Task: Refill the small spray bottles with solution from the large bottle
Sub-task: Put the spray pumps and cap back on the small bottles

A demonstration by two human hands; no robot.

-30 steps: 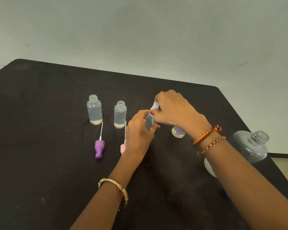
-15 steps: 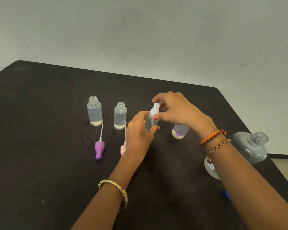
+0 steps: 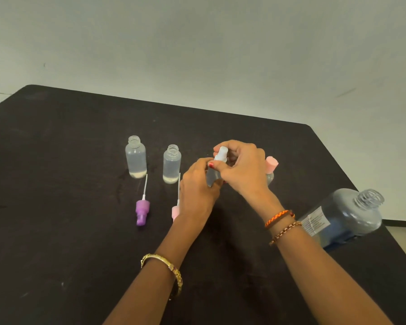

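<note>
left hand (image 3: pixel 197 184) grips a small bottle (image 3: pixel 212 177); above it, right hand (image 3: pixel 240 167) pinches its white spray cap (image 3: pixel 221 154), apparently unscrewing; next, lift it clear.

Plain indoor workspace, kind unclear: dark matte table (image 3: pixel 56 207) against bare pale wall (image 3: pixel 197 43). Tabletop holds small uncapped clear plastic bottles (image 3: pixel 136 158), loose purple spray pump (image 3: pixel 142 211), large clear labelled bottle (image 3: pixel 345 216) at right edge. No lab or kitchen fittings visible.
</note>
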